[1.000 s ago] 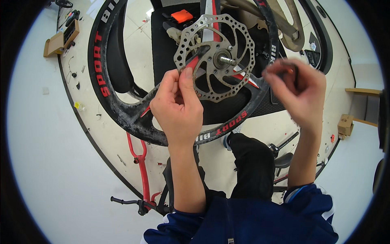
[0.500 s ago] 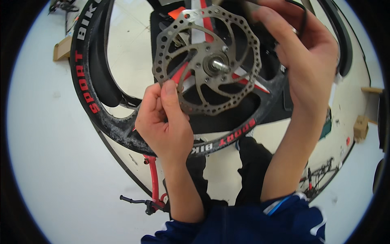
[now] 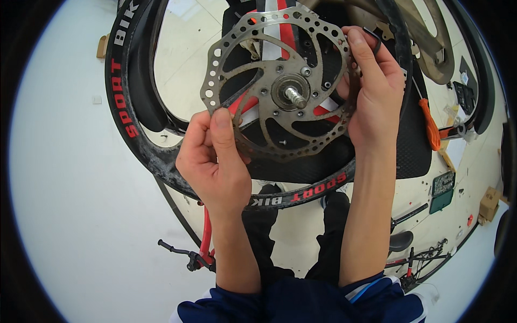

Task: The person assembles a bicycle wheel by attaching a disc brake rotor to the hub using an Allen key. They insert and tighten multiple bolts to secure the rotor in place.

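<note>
A silver disc brake rotor (image 3: 277, 79), drilled with many holes, lies over the hub of a black bicycle wheel (image 3: 161, 171). The threaded axle (image 3: 295, 97) pokes up through its centre. My left hand (image 3: 218, 156) pinches the rotor's lower left edge between thumb and fingers. At the upper right edge, my right hand (image 3: 374, 89) has its thumb on the rotor and its other fingers partly hidden behind it. A thin dark curved piece (image 3: 375, 40) shows by the right fingers; its kind is unclear. Several small bolts (image 3: 306, 71) show around the hub.
Under the wheel is a black padded surface (image 3: 414, 148). An orange-handled tool (image 3: 429, 125) lies right of it. On the floor are a green case (image 3: 442, 200), a cardboard box (image 3: 490, 203), and bicycle parts, including a red frame with a handlebar (image 3: 199, 258).
My right hand has come down from above the wheel to the rotor's right edge. My left hand keeps its pinch. The view has shifted, showing more floor at the right.
</note>
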The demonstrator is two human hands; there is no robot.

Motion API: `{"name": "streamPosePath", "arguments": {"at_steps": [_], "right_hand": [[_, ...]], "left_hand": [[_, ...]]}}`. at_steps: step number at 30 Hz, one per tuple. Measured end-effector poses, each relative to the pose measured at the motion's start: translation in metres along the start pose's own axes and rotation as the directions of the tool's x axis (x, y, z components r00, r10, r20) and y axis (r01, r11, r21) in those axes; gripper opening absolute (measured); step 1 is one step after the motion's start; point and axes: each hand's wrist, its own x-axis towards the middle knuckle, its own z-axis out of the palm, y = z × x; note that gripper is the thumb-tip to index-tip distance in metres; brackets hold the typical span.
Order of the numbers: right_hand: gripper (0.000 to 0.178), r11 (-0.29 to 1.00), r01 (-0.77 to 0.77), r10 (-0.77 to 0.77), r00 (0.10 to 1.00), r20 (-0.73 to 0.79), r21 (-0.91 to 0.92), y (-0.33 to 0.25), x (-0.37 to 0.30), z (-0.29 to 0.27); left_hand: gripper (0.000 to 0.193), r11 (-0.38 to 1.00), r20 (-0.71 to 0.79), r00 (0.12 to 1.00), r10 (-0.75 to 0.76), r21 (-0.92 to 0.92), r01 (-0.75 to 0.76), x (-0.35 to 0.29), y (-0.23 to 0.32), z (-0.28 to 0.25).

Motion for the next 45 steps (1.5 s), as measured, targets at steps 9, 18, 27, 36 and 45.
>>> {"name": "streamPosePath", "arguments": {"at_steps": [9,18,27,36,45], "right_hand": [[0.017,0.998,-0.026,0.027,0.999,-0.031,0.051,-0.0002,-0.0017,0.0047],[0.016,0.999,-0.019,0.023,0.998,-0.065,0.051,0.0014,-0.0043,0.0088],[0.015,1.0,-0.004,0.006,0.998,-0.07,0.022,0.0021,0.0004,0.008],[0.022,0.999,-0.013,0.01,0.998,-0.068,-0.04,0.0032,0.001,0.0078],[0.017,0.985,0.093,-0.103,0.993,-0.064,-0.148,0.0007,0.0047,0.0015]], "left_hand": [[0.028,1.0,-0.008,1.0,-0.012,-0.023,0.011,0.0001,0.0005,0.0024],[0.025,0.998,-0.052,0.999,-0.006,-0.063,0.003,0.0012,0.0001,0.004],[0.028,1.0,-0.037,0.999,-0.029,-0.01,0.029,0.0001,0.0017,0.002],[0.029,0.997,-0.034,0.998,-0.046,-0.056,0.044,-0.001,0.0024,0.002],[0.03,0.998,-0.038,0.999,-0.031,-0.052,0.029,0.0007,-0.0001,0.0038]]}}
